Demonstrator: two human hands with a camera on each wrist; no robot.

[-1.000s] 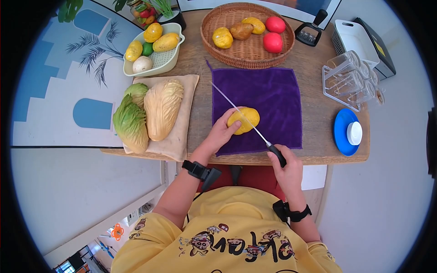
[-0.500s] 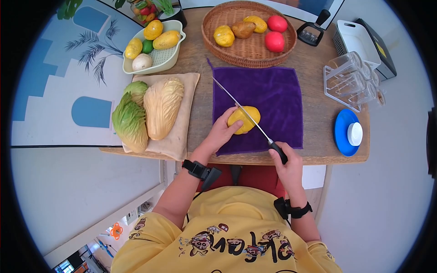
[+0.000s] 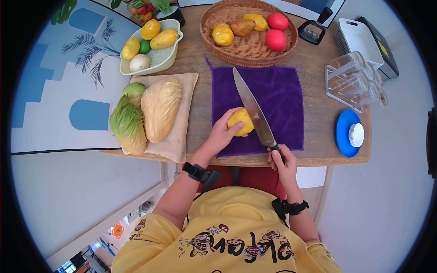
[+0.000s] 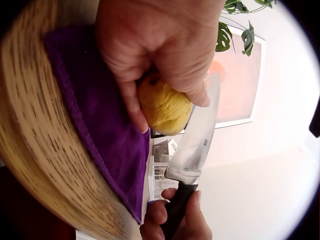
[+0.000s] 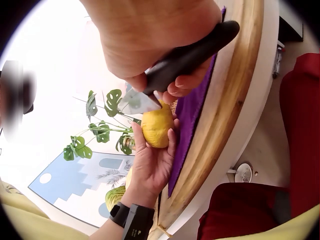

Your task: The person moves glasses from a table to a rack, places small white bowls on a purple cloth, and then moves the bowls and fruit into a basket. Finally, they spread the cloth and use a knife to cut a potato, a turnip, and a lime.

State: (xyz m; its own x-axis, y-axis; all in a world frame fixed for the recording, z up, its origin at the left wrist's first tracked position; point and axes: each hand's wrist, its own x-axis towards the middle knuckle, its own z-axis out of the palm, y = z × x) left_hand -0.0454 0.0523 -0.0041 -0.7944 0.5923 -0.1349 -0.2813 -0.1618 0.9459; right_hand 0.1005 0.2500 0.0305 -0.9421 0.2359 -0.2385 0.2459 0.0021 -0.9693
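My left hand (image 3: 223, 130) grips a lumpy yellow fruit (image 3: 239, 122) over the purple cloth (image 3: 280, 104), thumb on the near side and fingers round the far side. In my right hand (image 3: 286, 167) is a kitchen knife (image 3: 253, 108), held by its black handle. Its blade stands along the right side of the fruit, broad face showing, tip pointing away from me. The left wrist view shows the blade (image 4: 196, 142) right beside the fruit (image 4: 167, 109) and the left thumb. From the right wrist, the blade's heel overlaps the top of the fruit (image 5: 156, 129).
On the left, cabbages (image 3: 161, 111) lie on a beige cloth (image 3: 189, 98), below a pale green basket (image 3: 161, 61) of fruit. A wicker tray (image 3: 248, 54) with fruit stands behind. Right are a glass rack (image 3: 350, 79), a blue plate (image 3: 344, 144) and a black-handled tool (image 3: 312, 32).
The knife has swung from lying edge-on across the fruit to its right side, and its broad face now shows. My left hand keeps its hold on the fruit, nearly still.
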